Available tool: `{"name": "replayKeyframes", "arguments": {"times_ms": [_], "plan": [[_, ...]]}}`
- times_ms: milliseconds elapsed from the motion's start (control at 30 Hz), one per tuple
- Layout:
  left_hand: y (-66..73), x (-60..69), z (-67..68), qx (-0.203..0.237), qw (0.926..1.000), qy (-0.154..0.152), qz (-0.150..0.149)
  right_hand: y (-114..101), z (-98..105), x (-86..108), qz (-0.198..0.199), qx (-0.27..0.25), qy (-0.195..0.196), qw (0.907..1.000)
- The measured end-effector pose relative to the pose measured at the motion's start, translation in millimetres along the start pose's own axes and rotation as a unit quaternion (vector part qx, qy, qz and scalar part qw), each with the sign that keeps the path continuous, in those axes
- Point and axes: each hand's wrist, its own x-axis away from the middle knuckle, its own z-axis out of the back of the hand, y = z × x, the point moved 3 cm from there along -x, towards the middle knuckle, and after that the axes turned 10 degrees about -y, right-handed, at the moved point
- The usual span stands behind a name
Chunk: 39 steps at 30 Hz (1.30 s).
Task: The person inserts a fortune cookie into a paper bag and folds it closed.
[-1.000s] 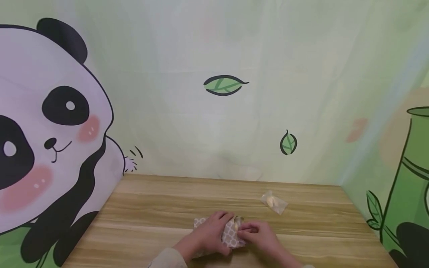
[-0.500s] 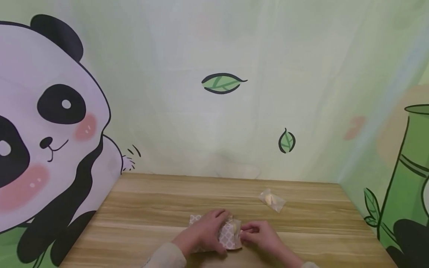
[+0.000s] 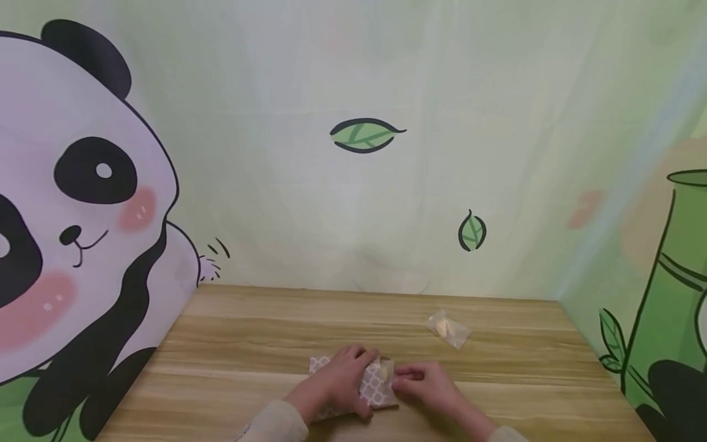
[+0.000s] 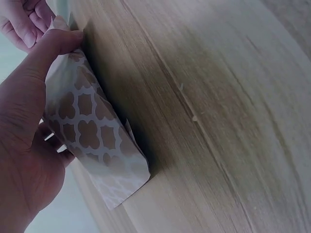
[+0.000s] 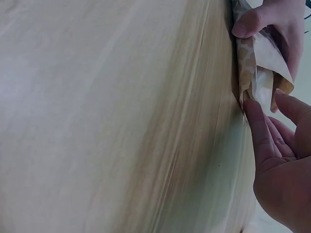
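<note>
My left hand point(image 3: 348, 379) grips a flat tan paper pouch with a white lattice print point(image 3: 377, 388), low in the middle of the head view, over the wood-grain tabletop point(image 3: 497, 362). My right hand point(image 3: 432, 387) has thumb and forefinger at either side of its open right end; whether they pinch anything I can't tell. As I judge it, this end wants gentle work: left grip firm enough to steady the paper without crushing it, right fingertips light, working the clear plastic wrapper point(image 5: 264, 86) in the mouth rather than tugging the thin paper edge. The pouch looks creased, its paper loose and flared at the mouth, the far corner in the left wrist view neatly squared.
</note>
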Motion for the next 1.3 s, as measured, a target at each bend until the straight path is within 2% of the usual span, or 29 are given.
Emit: {"name": "replayKeyframes", "arguments": {"times_ms": [267,633,800,1033,1167,1300], "plan": [[0.1,-0.5,1.2,0.004,0.9999,0.008,-0.009,1,0,-7.9,-0.013,-0.022,0.006,0.9997],[5.7,2.6,5.5,0.033,0.9988,0.028,-0.024,-10,6,-8.1,-0.015,-0.113,-0.022,0.9932],[6.6,2.2,5.4,0.043,0.9975,0.043,-0.036,-16,10,-8.2,0.016,-0.062,-0.037,0.9972],[7.7,1.7,4.1,0.057,0.9951,0.065,-0.048,-25,6,-12.8,0.038,0.029,-0.029,0.9985],[9.7,1.4,4.3,0.071,0.9931,0.073,-0.059,-32,9,-10.9,0.041,0.043,-0.024,0.998],[9.0,1.1,4.0,0.077,0.9923,0.078,-0.058,-40,19,-6.2,0.052,0.03,-0.016,0.9981]]}}
